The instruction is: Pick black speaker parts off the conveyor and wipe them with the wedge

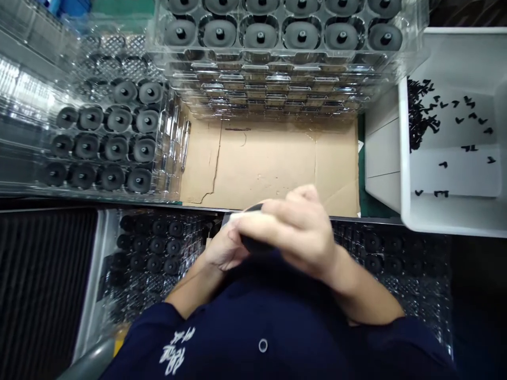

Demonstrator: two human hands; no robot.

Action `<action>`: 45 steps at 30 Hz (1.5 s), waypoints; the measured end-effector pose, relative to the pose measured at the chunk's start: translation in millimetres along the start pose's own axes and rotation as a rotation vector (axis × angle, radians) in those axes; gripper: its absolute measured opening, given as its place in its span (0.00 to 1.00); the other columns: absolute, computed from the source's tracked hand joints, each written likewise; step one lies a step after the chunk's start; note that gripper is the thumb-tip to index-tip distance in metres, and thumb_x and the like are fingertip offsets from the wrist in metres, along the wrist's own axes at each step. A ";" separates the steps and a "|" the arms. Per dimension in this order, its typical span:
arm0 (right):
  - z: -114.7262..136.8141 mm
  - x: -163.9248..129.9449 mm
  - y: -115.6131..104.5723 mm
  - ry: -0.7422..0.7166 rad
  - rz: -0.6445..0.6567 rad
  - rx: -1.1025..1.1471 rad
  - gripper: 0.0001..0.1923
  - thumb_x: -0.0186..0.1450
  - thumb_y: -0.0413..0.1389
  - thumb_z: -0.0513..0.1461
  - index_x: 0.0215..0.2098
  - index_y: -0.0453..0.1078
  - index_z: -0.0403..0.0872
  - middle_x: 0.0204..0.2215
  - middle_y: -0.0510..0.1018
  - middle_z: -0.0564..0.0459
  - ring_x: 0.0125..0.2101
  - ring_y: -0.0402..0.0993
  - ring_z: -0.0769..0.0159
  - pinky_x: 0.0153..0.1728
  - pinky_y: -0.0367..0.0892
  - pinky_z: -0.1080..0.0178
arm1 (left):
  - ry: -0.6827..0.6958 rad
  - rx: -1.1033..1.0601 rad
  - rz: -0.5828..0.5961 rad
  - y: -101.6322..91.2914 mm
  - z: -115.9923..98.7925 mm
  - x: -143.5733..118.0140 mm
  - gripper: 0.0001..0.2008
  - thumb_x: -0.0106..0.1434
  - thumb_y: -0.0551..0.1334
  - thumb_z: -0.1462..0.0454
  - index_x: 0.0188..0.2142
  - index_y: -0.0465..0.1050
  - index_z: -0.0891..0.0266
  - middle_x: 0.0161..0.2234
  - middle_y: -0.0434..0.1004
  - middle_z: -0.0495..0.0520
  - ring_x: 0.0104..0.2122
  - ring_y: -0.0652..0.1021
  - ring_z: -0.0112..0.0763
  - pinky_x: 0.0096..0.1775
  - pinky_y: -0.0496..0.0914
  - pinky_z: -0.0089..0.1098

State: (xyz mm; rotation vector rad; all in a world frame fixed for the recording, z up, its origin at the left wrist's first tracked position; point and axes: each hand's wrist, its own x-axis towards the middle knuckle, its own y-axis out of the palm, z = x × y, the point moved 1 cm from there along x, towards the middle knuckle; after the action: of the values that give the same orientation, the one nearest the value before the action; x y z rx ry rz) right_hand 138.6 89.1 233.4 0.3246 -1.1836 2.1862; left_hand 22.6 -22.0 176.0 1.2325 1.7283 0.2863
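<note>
Your right hand (295,232) lies over your left hand (222,248), both folded around a small dark round part (253,241) held close to your chest, just off the near edge of the worktop. Fingers of both are curled tight on it; most of the part is hidden beneath them, so what exactly you are doing to it cannot be told. You look to be mid-way through working on one piece by hand, and the next move likely calls for a steady grip while one hand frees itself.

Going by size: a stack of clear trays (277,58) fills the far edge, its top layer seated with grey round parts. A second clear tray (106,137), partly filled with the same parts, sits at the far left corner. A white bin (447,211) stands at the right edge with small black clips (423,113) scattered inside. A cardboard sheet (273,163) covers the middle of the worktop. Below the near edge, more trays of dark parts (154,243) rest at either side of your lap, in shadow. Your sleeves are dark blue.
</note>
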 end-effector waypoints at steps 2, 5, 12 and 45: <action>-18.0 -4.9 -1.0 0.212 0.027 0.067 0.11 0.70 0.49 0.38 0.47 0.71 0.53 0.35 0.79 0.57 0.34 0.72 0.72 0.40 0.60 0.62 | -0.030 -0.080 0.106 2.0 -3.0 0.1 0.32 0.43 0.73 0.48 0.45 0.75 0.60 0.47 0.78 0.58 0.44 0.79 0.43 0.44 0.75 0.37; -41.9 -27.2 3.4 0.598 -0.004 0.192 0.12 0.69 0.52 0.41 0.48 0.71 0.50 0.43 0.78 0.53 0.42 0.73 0.67 0.42 0.65 0.62 | -0.039 -0.187 0.187 2.4 -7.8 -0.3 0.34 0.43 0.73 0.49 0.49 0.73 0.53 0.53 0.75 0.56 0.44 0.80 0.40 0.44 0.75 0.33; -53.5 -95.4 46.2 0.988 0.168 0.581 0.19 0.66 0.52 0.49 0.49 0.72 0.50 0.48 0.78 0.50 0.48 0.74 0.59 0.50 0.67 0.56 | -0.033 -0.202 0.203 -2.4 -8.8 2.3 0.37 0.43 0.73 0.49 0.52 0.70 0.56 0.48 0.78 0.57 0.45 0.79 0.40 0.43 0.75 0.31; 21.9 -9.1 -3.7 0.242 -0.196 0.016 0.14 0.68 0.50 0.35 0.51 0.68 0.47 0.40 0.79 0.51 0.36 0.73 0.66 0.40 0.64 0.60 | 0.157 -0.078 0.100 10.8 -8.2 6.8 0.26 0.50 0.73 0.60 0.49 0.74 0.55 0.47 0.79 0.51 0.46 0.78 0.34 0.49 0.73 0.30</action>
State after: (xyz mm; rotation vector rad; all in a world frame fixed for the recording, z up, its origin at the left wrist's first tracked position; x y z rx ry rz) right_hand 146.4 68.9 243.9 0.1683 -0.9605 2.0010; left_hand 22.4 -8.8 183.5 1.2687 1.7732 0.5170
